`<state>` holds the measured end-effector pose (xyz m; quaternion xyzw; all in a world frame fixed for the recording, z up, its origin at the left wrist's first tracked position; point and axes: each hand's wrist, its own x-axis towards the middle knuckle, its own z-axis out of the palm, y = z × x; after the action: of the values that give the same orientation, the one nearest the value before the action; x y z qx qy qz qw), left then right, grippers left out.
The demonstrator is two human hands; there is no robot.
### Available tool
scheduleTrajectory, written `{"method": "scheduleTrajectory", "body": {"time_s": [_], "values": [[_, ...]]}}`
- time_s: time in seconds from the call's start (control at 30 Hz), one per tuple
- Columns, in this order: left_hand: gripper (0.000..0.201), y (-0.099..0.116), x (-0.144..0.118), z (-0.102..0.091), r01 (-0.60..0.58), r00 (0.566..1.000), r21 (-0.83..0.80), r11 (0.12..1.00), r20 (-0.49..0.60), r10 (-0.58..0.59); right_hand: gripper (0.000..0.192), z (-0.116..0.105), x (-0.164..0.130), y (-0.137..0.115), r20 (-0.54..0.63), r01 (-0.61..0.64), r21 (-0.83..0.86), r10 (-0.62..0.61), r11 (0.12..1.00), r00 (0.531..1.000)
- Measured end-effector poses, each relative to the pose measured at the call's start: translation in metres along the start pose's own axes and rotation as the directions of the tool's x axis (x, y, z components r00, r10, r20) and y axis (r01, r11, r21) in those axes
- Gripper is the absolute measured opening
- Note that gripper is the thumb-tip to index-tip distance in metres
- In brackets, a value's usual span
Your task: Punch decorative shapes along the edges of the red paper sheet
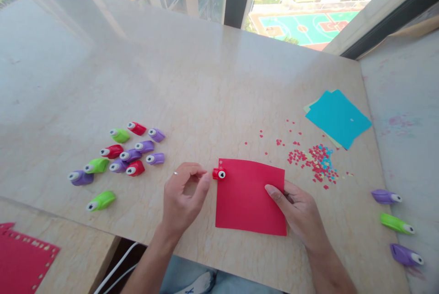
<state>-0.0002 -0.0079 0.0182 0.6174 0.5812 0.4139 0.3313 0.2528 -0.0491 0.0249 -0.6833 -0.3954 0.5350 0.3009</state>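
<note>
A red paper square (248, 198) lies flat on the marble table (192, 93) in front of me. A small red craft punch (218, 173) sits on the paper's upper left corner. My left hand (183, 198) is just left of the punch, fingers curled, fingertips touching or almost touching it; a ring shows on one finger. My right hand (298, 211) rests on the paper's right edge, its fingers pressing the sheet down.
Several purple, green and red punches (128, 154) lie grouped at the left, one green punch (101, 201) apart. Three more punches (396, 223) lie at the right edge. Punched confetti (317, 161) and turquoise sheets (338, 118) are at right. A punched red sheet (22, 259) lies bottom left.
</note>
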Motion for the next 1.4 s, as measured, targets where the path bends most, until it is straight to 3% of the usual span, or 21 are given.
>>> {"method": "scheduleTrajectory", "body": {"time_s": [0.07, 0.2, 0.27, 0.4, 0.5, 0.7, 1.4], "values": [[0.027, 0.003, 0.002, -0.002, 0.126, 0.992, -0.014, 0.992, 0.035, -0.125, 0.038, 0.000, 0.001, 0.000, 0.007, 0.012, 0.003, -0.012, 1.000, 1.000], [0.045, 0.009, 0.017, -0.009, 0.284, 0.920, 0.043, 0.958, 0.269, -0.285, 0.041, 0.000, 0.002, 0.000, 0.017, 0.003, 0.025, -0.003, 1.000, 1.000], [0.051, 0.010, 0.030, -0.013, 0.358, 0.847, 0.069, 0.931, 0.397, -0.355, 0.042, 0.001, 0.002, -0.001, 0.020, 0.001, 0.033, -0.001, 0.999, 1.000], [0.053, 0.009, 0.050, -0.018, 0.467, 0.659, 0.127, 0.875, 0.610, -0.440, 0.042, 0.002, 0.002, -0.004, 0.033, 0.047, 0.029, -0.048, 0.998, 0.998], [0.050, 0.009, 0.057, -0.018, 0.486, 0.603, 0.170, 0.857, 0.645, -0.470, 0.042, 0.002, 0.003, -0.003, 0.048, 0.084, 0.006, -0.084, 0.996, 0.995], [0.045, 0.017, 0.062, -0.014, 0.514, 0.570, 0.233, 0.825, 0.626, -0.532, 0.047, 0.003, 0.004, -0.001, 0.037, 0.130, -0.035, -0.129, 0.991, 0.991], [0.045, 0.012, 0.065, -0.016, 0.504, 0.597, 0.164, 0.848, 0.644, -0.479, 0.046, 0.007, 0.008, 0.002, -0.017, 0.258, -0.150, -0.263, 0.954, 0.965]]}}
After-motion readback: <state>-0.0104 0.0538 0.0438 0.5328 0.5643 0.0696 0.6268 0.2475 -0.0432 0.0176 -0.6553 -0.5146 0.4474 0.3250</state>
